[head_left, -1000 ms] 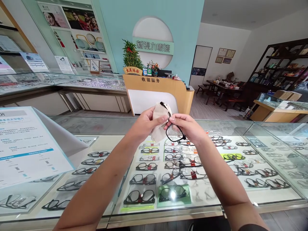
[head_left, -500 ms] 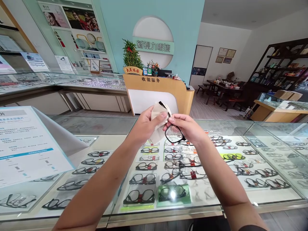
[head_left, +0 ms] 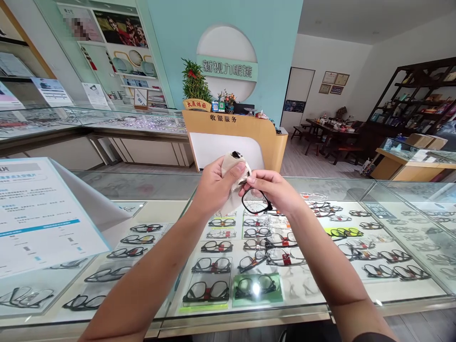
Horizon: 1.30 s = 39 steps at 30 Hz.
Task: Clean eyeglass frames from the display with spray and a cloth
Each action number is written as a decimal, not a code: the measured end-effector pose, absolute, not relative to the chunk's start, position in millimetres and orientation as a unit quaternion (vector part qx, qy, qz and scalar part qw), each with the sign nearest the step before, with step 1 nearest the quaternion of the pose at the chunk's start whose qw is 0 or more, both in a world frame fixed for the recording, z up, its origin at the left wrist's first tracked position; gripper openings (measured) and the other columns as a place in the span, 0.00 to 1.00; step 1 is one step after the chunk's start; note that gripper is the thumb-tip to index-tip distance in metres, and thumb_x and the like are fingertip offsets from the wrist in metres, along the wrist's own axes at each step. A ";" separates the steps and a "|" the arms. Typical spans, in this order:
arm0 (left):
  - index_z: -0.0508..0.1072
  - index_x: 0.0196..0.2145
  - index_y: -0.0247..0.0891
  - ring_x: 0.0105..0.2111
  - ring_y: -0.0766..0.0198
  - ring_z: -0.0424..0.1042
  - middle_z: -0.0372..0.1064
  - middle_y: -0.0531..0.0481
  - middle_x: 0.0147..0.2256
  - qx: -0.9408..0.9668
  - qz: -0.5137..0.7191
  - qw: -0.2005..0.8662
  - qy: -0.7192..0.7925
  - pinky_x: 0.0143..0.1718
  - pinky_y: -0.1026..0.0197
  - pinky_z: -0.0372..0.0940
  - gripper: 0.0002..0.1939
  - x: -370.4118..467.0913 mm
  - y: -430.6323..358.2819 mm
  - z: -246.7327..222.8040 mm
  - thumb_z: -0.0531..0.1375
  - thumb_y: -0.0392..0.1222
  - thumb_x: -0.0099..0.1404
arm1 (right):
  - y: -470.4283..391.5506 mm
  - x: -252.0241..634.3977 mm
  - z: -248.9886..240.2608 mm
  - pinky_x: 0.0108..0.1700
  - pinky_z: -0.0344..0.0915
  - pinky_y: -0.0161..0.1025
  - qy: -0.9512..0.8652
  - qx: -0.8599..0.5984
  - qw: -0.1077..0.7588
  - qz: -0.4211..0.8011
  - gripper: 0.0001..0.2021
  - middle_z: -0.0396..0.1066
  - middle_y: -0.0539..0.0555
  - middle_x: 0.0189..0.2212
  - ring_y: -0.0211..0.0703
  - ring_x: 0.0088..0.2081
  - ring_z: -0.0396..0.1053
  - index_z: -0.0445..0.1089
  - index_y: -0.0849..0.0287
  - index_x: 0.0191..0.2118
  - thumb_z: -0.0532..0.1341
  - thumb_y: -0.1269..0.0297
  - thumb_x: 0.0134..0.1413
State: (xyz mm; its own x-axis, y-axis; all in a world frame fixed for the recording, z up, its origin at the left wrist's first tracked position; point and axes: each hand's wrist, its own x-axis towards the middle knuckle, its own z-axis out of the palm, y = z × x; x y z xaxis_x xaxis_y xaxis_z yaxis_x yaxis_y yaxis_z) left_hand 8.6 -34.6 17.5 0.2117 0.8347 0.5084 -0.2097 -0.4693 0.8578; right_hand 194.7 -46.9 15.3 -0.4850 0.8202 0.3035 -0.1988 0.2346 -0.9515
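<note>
The glasses (head_left: 255, 200) are up in the air between both hands, above the glass-topped worktop (head_left: 249, 319) and apart from it. The left hand (head_left: 214, 188) has its thumb (head_left: 235, 172) pressed on the pale cloth (head_left: 227, 204), clamping cloth and frame together; its other fingers are mostly hidden behind, so their exact placing cannot be told. The cloth lies between that thumb and the covered side of the glasses, which would spare the lens there from bare skin. A dark bit of the frame pokes out at the cloth's top.

The right hand (head_left: 280, 190) has its thumb and forefinger together, pinching the frame near the middle, seemingly at the bridge. Such a hold likely steadies the glasses against the left hand's pressure while leaving the near lens bare. That lens hangs low, its black rim in full view. Held this high, the glasses also stay clear of the glass below.

Under the worktop's glass, frames (head_left: 217, 246) lie in rows, many with red tags at the bridge, probably spaced so each can be seen. One pair rests on a green mat (head_left: 279, 289). A printed card (head_left: 46, 204) stands tilted at the left, its text facing the wearer.
</note>
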 end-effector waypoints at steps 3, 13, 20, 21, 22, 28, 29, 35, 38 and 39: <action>0.72 0.29 0.40 0.21 0.67 0.64 0.66 0.54 0.22 0.637 0.597 0.406 0.269 0.24 0.62 0.60 0.27 7.5 -34.9 19.5 0.68 0.66 0.70 | -47.9 194.5 16.5 0.38 0.54 0.41 -0.653 -0.239 0.442 0.567 0.18 0.83 0.52 0.34 0.37 0.29 0.56 0.75 0.56 0.32 0.71 0.48 0.65; 0.78 0.45 0.38 0.27 0.63 0.72 0.77 0.50 0.31 0.700 0.458 0.501 0.223 0.27 0.63 0.64 0.25 -16.7 -20.2 24.6 0.78 0.56 0.59 | -47.2 206.1 20.7 0.38 0.54 0.41 -0.657 -0.250 0.449 0.552 0.17 0.81 0.51 0.32 0.38 0.30 0.59 0.76 0.56 0.32 0.72 0.49 0.65; 0.76 0.37 0.39 0.21 0.68 0.65 0.71 0.54 0.26 0.654 0.579 0.425 0.240 0.24 0.63 0.60 0.23 7.4 -25.8 10.2 0.73 0.62 0.65 | -50.3 197.4 18.4 0.35 0.51 0.40 -0.668 -0.244 0.415 0.568 0.22 0.79 0.51 0.31 0.40 0.32 0.68 0.73 0.56 0.30 0.72 0.43 0.63; 0.76 0.35 0.39 0.21 0.68 0.64 0.70 0.54 0.25 0.648 0.594 0.410 0.244 0.24 0.63 0.60 0.24 9.4 -26.9 9.9 0.72 0.64 0.67 | -50.9 196.4 18.3 0.34 0.50 0.40 -0.668 -0.246 0.414 0.568 0.22 0.79 0.51 0.31 0.40 0.32 0.68 0.72 0.56 0.30 0.73 0.43 0.62; 0.74 0.32 0.39 0.21 0.68 0.63 0.69 0.53 0.25 0.642 0.608 0.395 0.248 0.24 0.62 0.60 0.26 10.5 -27.8 10.2 0.70 0.66 0.68 | -51.2 195.7 18.1 0.34 0.49 0.40 -0.668 -0.247 0.415 0.567 0.22 0.79 0.51 0.32 0.40 0.32 0.67 0.73 0.56 0.31 0.72 0.43 0.63; 0.72 0.30 0.40 0.23 0.65 0.66 0.67 0.52 0.24 0.645 0.559 0.459 0.245 0.24 0.61 0.61 0.28 -0.8 -23.1 16.7 0.69 0.68 0.68 | -47.5 201.6 19.1 0.35 0.52 0.41 -0.647 -0.264 0.451 0.556 0.19 0.82 0.52 0.34 0.37 0.29 0.60 0.75 0.56 0.32 0.72 0.45 0.63; 0.74 0.33 0.39 0.24 0.64 0.68 0.70 0.51 0.26 0.652 0.530 0.486 0.241 0.25 0.61 0.62 0.26 -3.9 -21.3 17.2 0.70 0.67 0.68 | -46.2 203.4 19.4 0.35 0.52 0.41 -0.643 -0.269 0.455 0.554 0.20 0.82 0.52 0.34 0.37 0.29 0.60 0.74 0.56 0.31 0.73 0.46 0.63; 0.77 0.45 0.39 0.27 0.64 0.73 0.76 0.51 0.31 0.673 0.495 0.508 0.209 0.28 0.63 0.66 0.25 -3.8 -17.8 14.9 0.77 0.58 0.61 | -45.4 203.9 19.7 0.38 0.55 0.41 -0.635 -0.266 0.459 0.561 0.21 0.79 0.52 0.31 0.40 0.32 0.66 0.74 0.56 0.31 0.73 0.44 0.61; 0.76 0.39 0.39 0.22 0.68 0.67 0.70 0.55 0.26 0.648 0.547 0.482 0.219 0.24 0.64 0.62 0.25 5.6 -20.2 11.6 0.76 0.61 0.61 | -49.8 197.7 18.7 0.37 0.53 0.41 -0.649 -0.252 0.448 0.561 0.20 0.79 0.51 0.31 0.39 0.32 0.64 0.73 0.56 0.31 0.72 0.45 0.63; 0.76 0.37 0.39 0.21 0.69 0.64 0.69 0.55 0.25 0.637 0.567 0.471 0.226 0.23 0.64 0.61 0.25 8.3 -20.8 10.4 0.75 0.63 0.62 | -51.2 195.6 18.3 0.37 0.52 0.41 -0.654 -0.251 0.443 0.560 0.21 0.80 0.51 0.32 0.39 0.32 0.63 0.72 0.56 0.30 0.72 0.45 0.64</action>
